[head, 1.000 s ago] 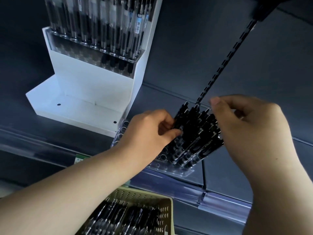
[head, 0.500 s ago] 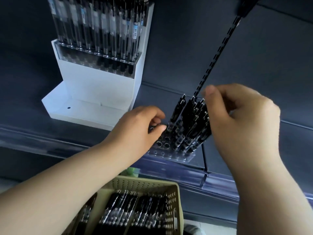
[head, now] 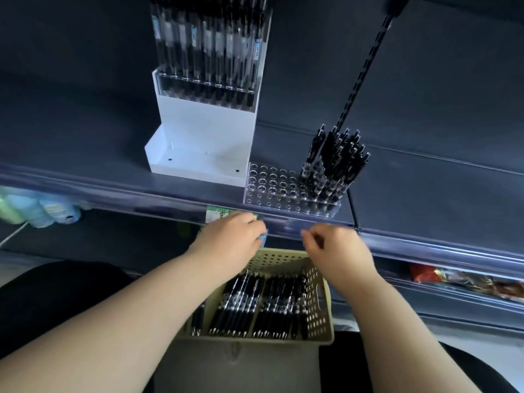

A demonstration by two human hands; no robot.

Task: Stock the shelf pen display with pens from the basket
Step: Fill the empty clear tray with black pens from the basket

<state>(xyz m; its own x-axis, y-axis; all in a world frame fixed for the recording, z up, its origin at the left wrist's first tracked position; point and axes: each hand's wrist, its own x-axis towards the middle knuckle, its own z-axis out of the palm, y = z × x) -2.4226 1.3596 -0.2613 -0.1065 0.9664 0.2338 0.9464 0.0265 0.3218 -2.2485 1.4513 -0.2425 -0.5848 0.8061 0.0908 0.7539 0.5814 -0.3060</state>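
A clear acrylic pen display (head: 273,185) with rows of holes stands on the dark shelf; several black pens (head: 334,160) fill its right side and the left holes are bare. Below it, a beige perforated basket (head: 320,316) holds several black pens (head: 261,304) lying flat. My left hand (head: 232,239) hovers over the basket's far left corner, fingers loosely curled, holding nothing that I can see. My right hand (head: 337,251) hovers over the far right corner, fingers also loosely curled and empty. Both hands are blurred.
A white display stand (head: 204,137) with several clear-barrelled pens stands left of the acrylic display. The shelf's clear front rail (head: 141,191) carries a green price tag (head: 218,214). Pastel items (head: 37,208) sit lower left, red packets (head: 453,279) lower right. A slotted black upright (head: 365,66) runs up the back wall.
Both hands have let go of the pens in the acrylic display and dropped down to the basket. The view has tilted down, showing more of the basket.
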